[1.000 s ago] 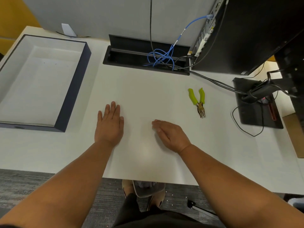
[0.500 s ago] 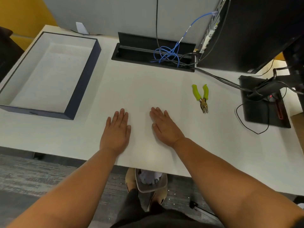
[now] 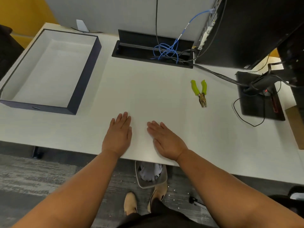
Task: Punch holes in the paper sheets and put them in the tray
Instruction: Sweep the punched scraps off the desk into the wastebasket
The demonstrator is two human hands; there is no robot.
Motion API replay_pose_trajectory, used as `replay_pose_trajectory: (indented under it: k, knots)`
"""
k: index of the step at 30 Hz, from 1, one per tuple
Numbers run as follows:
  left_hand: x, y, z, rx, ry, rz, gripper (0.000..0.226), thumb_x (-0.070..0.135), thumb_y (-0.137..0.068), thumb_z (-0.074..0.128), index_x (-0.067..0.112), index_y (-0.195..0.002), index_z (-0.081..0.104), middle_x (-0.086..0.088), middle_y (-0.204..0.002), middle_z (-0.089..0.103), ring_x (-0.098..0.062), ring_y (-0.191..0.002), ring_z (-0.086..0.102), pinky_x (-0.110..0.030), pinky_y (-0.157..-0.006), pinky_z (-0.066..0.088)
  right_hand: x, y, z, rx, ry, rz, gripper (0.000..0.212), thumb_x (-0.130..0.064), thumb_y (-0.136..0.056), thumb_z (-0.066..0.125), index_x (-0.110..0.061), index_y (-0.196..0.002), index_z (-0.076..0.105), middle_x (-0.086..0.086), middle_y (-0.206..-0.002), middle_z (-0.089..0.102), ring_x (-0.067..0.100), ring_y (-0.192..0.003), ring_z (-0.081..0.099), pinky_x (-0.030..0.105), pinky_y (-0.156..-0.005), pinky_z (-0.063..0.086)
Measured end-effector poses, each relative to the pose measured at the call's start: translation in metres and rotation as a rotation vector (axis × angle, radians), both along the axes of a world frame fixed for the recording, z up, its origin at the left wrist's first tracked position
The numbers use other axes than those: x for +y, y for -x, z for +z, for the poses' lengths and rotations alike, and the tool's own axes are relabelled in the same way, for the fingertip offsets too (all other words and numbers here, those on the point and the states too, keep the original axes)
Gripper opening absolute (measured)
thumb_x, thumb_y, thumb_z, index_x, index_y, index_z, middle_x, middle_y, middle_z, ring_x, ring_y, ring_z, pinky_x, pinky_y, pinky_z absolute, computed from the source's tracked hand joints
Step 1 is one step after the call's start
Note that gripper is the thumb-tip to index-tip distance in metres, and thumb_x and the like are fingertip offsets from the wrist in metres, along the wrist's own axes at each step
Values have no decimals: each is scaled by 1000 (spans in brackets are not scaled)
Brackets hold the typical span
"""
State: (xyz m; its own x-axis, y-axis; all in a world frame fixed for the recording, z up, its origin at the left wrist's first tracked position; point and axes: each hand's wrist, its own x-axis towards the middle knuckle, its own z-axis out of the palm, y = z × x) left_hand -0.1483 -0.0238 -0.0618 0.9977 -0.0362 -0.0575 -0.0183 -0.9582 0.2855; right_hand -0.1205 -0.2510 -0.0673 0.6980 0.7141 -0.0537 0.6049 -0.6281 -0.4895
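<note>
A white paper sheet (image 3: pixel 148 96), hard to tell from the white desk, lies in the middle with its near edge at the desk's front. My left hand (image 3: pixel 118 135) and my right hand (image 3: pixel 166 142) rest palm down on its near part, side by side, holding nothing. A hole punch shaped like pliers with lime green handles (image 3: pixel 199 92) lies on the desk to the right of the sheet, well beyond my right hand. The tray (image 3: pixel 85 76), dark blue outside and white inside, sits at the far left and looks empty.
A black cable hatch with blue cables (image 3: pixel 166 51) sits at the back. A dark monitor (image 3: pixel 255 30) and its black base with wires (image 3: pixel 258 99) fill the right. A waste bin with paper scraps (image 3: pixel 151 176) stands under the desk by my feet.
My right hand has gone from curled to flat on the sheet. Both hands now lie nearer the desk's front edge. The view has shifted, bringing the tray more into sight.
</note>
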Motion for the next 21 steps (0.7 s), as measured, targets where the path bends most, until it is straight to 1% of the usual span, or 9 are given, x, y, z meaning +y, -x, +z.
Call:
replay_pose_trajectory:
  k: [3,8,10,12,14,16,18,21]
  knots:
    - [0,4,0,13,2,-31,59,32,-98,15,5,-147,33,-10,-156,25,-26,-146,21,-36,-118,5,1,9,2,1,9,-39,55,-25,-97,24,-4,-147,35,8,-158,25,18,-147,17,29,-122,1]
    - [0,19,1,-5,7,-108,55,26,-97,21,1,-144,38,-15,-153,32,-32,-142,29,-40,-117,13,7,32,4,5,-14,-112,55,-23,-96,25,-3,-145,38,10,-156,30,18,-146,20,25,-121,-2]
    - [0,27,1,-12,-3,-129,50,22,-100,27,3,-145,35,-14,-155,28,-30,-144,25,-38,-118,10,8,41,5,4,-42,-156,53,-21,-95,26,-3,-143,41,10,-154,33,16,-144,21,22,-120,-2]
    - [0,32,1,-21,-6,-140,48,19,-101,31,5,-148,31,-12,-157,24,-27,-146,20,-36,-119,6,10,49,6,10,-92,-207,51,-20,-95,29,-2,-141,46,11,-151,39,17,-142,26,21,-120,2]
    - [-1,36,1,-35,-6,-157,48,19,-101,33,6,-148,31,-11,-157,24,-26,-146,20,-36,-119,7,11,55,8,47,-158,-283,51,-21,-95,29,-2,-139,49,11,-148,44,18,-140,32,23,-120,9]
    - [0,40,1,-43,-12,-187,48,18,-100,36,5,-146,33,-13,-156,27,-28,-144,24,-38,-119,11,11,64,12,75,-196,-383,50,-21,-95,32,-4,-138,50,11,-147,46,20,-138,37,19,-117,15]
    - [0,44,0,-62,-10,-200,46,16,-99,39,4,-143,39,-14,-153,33,-31,-142,30,-40,-117,16,6,69,16,59,-230,-499,48,-15,-95,35,-4,-140,47,12,-147,45,21,-138,37,11,-114,13]
    - [0,52,-2,-83,-3,-214,45,17,-98,37,4,-139,46,-14,-149,41,-32,-138,37,-42,-115,22,-5,74,17,25,-242,-659,50,-15,-96,33,-3,-144,40,12,-152,37,15,-141,26,11,-116,4]
